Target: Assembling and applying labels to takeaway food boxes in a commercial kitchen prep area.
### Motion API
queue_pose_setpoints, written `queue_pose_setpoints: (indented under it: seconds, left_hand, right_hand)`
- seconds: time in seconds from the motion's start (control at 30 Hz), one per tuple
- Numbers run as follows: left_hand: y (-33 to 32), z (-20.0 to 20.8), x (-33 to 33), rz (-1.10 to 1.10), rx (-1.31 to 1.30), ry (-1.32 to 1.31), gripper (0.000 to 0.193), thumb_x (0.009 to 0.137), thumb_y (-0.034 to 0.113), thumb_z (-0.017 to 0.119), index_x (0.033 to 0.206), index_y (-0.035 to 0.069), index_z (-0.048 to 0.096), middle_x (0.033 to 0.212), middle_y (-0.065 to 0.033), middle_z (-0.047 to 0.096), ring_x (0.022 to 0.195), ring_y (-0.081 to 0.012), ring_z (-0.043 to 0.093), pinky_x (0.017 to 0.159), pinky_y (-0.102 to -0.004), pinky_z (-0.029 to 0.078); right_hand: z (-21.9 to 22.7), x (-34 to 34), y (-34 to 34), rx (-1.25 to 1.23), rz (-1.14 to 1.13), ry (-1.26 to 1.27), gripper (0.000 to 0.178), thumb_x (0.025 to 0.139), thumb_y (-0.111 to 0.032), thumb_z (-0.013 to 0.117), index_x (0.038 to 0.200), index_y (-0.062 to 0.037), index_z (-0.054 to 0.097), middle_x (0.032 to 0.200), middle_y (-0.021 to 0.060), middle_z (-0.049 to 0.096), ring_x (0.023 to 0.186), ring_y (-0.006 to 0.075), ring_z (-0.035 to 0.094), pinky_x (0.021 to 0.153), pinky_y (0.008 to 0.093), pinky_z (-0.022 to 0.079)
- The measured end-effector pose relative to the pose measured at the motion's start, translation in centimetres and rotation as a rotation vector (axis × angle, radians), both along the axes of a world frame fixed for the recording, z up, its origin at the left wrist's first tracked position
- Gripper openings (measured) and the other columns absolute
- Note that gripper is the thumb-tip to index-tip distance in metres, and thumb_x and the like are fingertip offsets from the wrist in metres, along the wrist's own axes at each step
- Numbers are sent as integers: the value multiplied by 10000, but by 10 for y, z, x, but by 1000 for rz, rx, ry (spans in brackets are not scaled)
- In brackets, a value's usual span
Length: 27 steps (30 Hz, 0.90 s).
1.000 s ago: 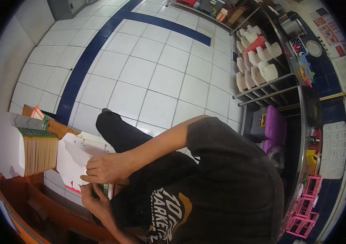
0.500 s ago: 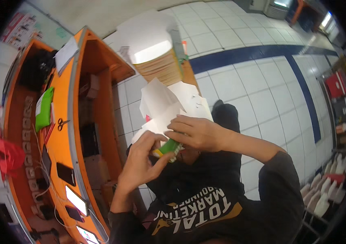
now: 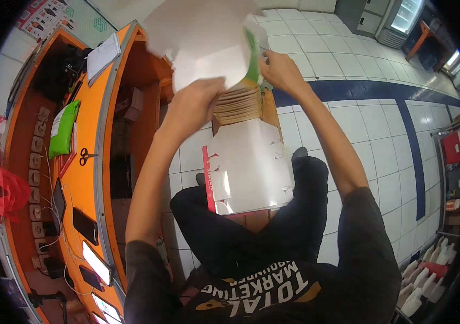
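A folded paper food box (image 3: 208, 65), white inside with a green outer side, sits over a tall stack of nested boxes (image 3: 238, 108) beyond my lap. My left hand (image 3: 197, 105) has its fingers curled at the box's near left edge. At its right side, my right hand (image 3: 281, 70) is closed by the green wall, fingertips partly hidden. Between my knees a flat white carton sheet (image 3: 251, 162) with small cut slots lies on a wooden bench (image 3: 256, 220). A red printed edge (image 3: 207, 173) shows along the sheet's left side.
To the left, an orange counter (image 3: 84, 183) holds scissors (image 3: 85, 156), a green packet (image 3: 64, 129), several phones (image 3: 85, 225) and cables. A rack (image 3: 430, 270) with white items stands at the lower right. White tiled floor (image 3: 370, 135) with a blue band runs along the right.
Both hands have moved forward, away from my lap, carrying the folded box onto the stack. The flat carton sheet on the bench now shows fully.
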<state>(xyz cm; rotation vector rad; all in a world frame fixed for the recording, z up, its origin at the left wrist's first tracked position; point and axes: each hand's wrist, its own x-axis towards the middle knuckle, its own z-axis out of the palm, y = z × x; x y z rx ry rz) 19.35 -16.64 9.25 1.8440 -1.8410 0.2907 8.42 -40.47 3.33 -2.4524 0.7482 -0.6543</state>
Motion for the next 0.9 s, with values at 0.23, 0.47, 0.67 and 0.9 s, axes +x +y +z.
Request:
queue_pose_setpoints:
  seconds: [0.23, 0.47, 0.67, 0.9]
  left_hand:
    - [-74, -45, 44, 158, 254, -14, 90, 884, 107, 597, 918, 35, 641, 773, -210, 671, 771, -411, 665, 690, -514, 526]
    - [-78, -61, 37, 248, 356, -170, 108, 828, 38, 584, 916, 51, 647, 732, -201, 679, 727, -398, 687, 642, -490, 547]
    - [-79, -67, 35, 254, 351, -223, 130, 818, 32, 595, 937, 51, 642, 719, -202, 680, 716, -393, 695, 639, -476, 553]
    - [-76, -63, 34, 205, 356, -252, 178, 808, 26, 595, 972, 66, 651, 719, -203, 680, 711, -392, 693, 639, -482, 552]
  right_hand:
    - [-45, 37, -60, 649, 94, 59, 530, 855, -421, 664, 931, 102, 702, 777, 213, 718, 731, 264, 751, 680, 349, 588]
    - [-36, 29, -64, 733, 242, 153, 451, 904, -202, 635, 1223, 117, 611, 1026, 220, 728, 829, 228, 755, 759, 322, 634]
    - [-33, 31, -65, 648, 286, 176, 398, 842, -120, 666, 1173, 101, 653, 1007, 207, 734, 801, 220, 756, 745, 314, 629]
    - [-44, 59, -64, 206, -7, 89, 359, 800, -362, 683, 903, -30, 770, 934, 213, 736, 877, 385, 718, 814, 445, 567]
